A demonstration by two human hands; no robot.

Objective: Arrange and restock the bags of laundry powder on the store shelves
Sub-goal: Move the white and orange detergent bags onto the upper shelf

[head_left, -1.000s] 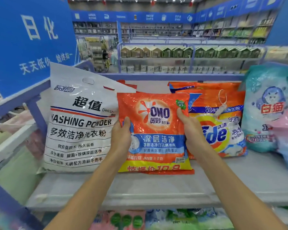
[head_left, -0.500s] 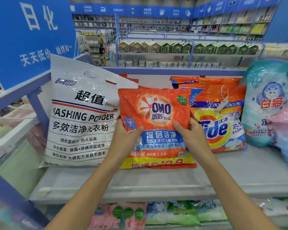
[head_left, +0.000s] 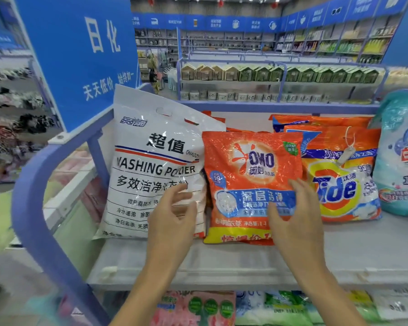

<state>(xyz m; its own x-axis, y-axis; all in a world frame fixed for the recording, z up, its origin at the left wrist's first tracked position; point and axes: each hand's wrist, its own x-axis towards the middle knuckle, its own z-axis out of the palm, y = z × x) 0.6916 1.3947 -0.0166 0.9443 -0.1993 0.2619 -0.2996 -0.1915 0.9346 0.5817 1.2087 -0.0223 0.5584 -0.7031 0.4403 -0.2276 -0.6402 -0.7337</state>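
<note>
Upright on the grey metal shelf [head_left: 339,255] stands the orange plastic OMO powder bag [head_left: 252,170], long axis vertical, print facing near, between a white washing-powder bag [head_left: 151,165] left and an orange Tide bag [head_left: 339,182] right; the left hand [head_left: 172,222] and right hand [head_left: 297,217] hover loose-fingered, gripping nothing

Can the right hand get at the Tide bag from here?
Probably yes. The right hand is open in front of the OMO bag, and the Tide bag beside it has its front uncovered.

A blue sign [head_left: 80,57] fills the upper left; stocked wall shelves [head_left: 327,45] under a blue banner [head_left: 210,22] line the top of the frame
</note>
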